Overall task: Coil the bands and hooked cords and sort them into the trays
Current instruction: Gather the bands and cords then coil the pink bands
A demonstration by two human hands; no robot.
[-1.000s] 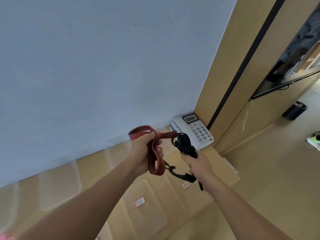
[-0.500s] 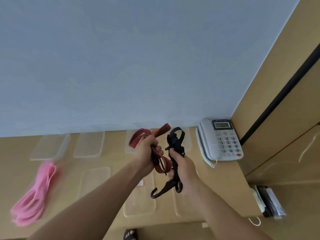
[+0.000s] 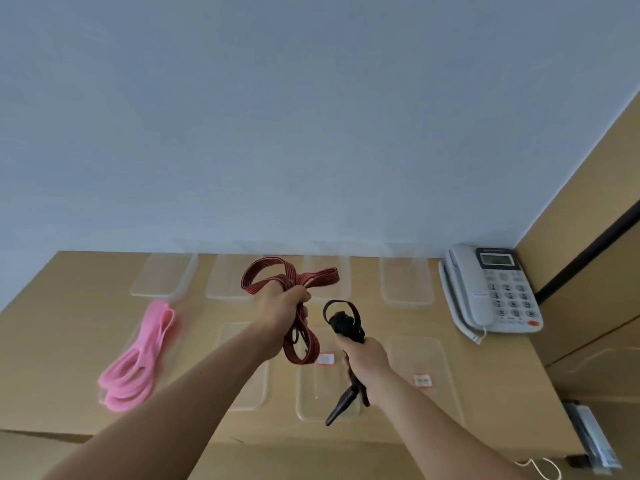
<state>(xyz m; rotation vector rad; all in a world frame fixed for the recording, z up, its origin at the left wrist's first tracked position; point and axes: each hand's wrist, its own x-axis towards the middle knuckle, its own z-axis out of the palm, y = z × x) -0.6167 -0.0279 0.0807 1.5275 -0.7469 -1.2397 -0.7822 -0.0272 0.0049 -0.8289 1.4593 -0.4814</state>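
**Tan wood desk: one band laid down, two cords in hand**

Desk runs left from the telephone, which sits at its back right corner against the wall.

Clear trays stand in two rows left of the telephone. Most look empty.

Pink band, loosely coiled, lies far left of the telephone. It seems to be in a front tray, but the rim is faint, so not certain.

Judged: one item sorted, two outstanding.

Red striped cord, looped, is held above the desk left of the telephone. Left hand has its fingers curled tight round the bundle.

Black hooked cord is nearer the telephone. Right hand has its fingers wrapped round it, hook end hanging below.

Room: open air over all trays. The limits are the wall behind, the telephone, and the desk's front edge.
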